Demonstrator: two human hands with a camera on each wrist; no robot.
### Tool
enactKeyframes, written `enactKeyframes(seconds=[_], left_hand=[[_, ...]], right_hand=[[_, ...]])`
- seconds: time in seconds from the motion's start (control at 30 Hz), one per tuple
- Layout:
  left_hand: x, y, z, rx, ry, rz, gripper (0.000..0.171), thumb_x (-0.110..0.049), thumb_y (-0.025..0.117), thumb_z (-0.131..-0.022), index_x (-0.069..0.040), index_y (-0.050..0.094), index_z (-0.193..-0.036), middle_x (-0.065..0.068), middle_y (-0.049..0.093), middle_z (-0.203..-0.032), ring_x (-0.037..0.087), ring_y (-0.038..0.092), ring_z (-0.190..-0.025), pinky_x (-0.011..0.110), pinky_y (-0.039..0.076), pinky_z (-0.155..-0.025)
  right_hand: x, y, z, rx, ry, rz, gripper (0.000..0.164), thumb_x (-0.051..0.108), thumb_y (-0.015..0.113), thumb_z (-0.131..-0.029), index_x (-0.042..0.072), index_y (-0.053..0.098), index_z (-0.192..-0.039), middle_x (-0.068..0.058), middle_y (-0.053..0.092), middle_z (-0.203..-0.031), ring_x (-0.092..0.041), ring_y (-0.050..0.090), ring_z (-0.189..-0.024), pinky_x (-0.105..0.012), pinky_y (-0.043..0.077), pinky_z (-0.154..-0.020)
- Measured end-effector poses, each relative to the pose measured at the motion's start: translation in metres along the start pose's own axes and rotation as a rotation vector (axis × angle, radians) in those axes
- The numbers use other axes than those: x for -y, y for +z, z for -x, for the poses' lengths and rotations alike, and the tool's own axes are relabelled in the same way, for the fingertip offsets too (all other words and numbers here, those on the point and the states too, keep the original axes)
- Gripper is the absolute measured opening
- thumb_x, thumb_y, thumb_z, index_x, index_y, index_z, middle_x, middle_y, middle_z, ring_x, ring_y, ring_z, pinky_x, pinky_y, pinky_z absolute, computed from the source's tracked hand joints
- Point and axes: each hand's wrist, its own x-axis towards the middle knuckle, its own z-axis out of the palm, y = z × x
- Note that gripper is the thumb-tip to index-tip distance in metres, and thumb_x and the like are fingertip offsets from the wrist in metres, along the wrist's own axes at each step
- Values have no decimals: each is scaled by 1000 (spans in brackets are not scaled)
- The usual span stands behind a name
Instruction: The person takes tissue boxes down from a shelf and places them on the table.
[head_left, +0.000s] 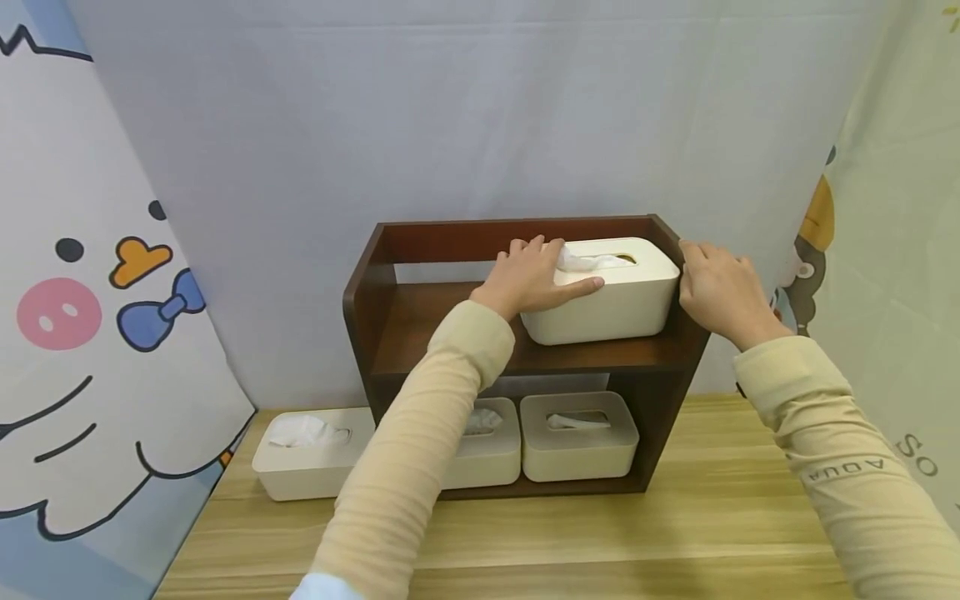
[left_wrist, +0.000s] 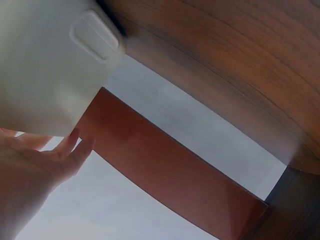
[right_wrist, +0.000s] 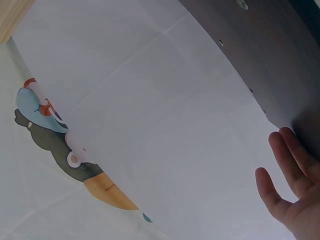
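Observation:
A white tissue box (head_left: 600, 312) with tissue in its top slot sits at the right end of the upper level of a dark brown shelf (head_left: 442, 325). My left hand (head_left: 527, 279) lies over the box's left end, thumb stretched along the upper front edge. In the left wrist view, straight fingers (left_wrist: 75, 152) touch the box's edge, near an end face with a moulded oval recess. My right hand (head_left: 723, 287) is at the top of the shelf's right side panel (head_left: 678, 333). Its extended fingers (right_wrist: 287, 162) lie along the panel's outer face in the right wrist view.
On the lower level stand two more tissue boxes, one at the right (head_left: 579, 458) and one (head_left: 487, 462) partly behind my left forearm. Another tissue box (head_left: 311, 475) stands on the wooden tabletop (head_left: 540, 542) left of the shelf. A pale cloth wall (head_left: 450, 108) rises behind.

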Motion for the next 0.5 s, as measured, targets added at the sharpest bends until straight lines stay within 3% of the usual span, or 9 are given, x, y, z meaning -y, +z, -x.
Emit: enactKeyframes(seconds=[0.23, 0.5], left_hand=[[-1, 3, -3, 24, 11, 32, 89, -75, 41, -76, -19, 28, -143, 8, 35, -141, 30, 33, -126, 49, 32, -100], [-2, 1, -1, 29, -7, 26, 89, -76, 45, -73, -16, 35, -138, 6, 38, -132, 26, 34, -117, 43, 36, -96]], right_hand=[[0, 1, -1, 10, 4, -2, 42, 10, 30, -93, -8, 42, -129, -32, 50, -120, -47, 48, -107, -61, 38, -79], [0, 0, -1, 31, 14, -18, 43, 10, 30, -94, -9, 40, -131, -32, 48, -122, -48, 46, -110, -61, 37, -82]])
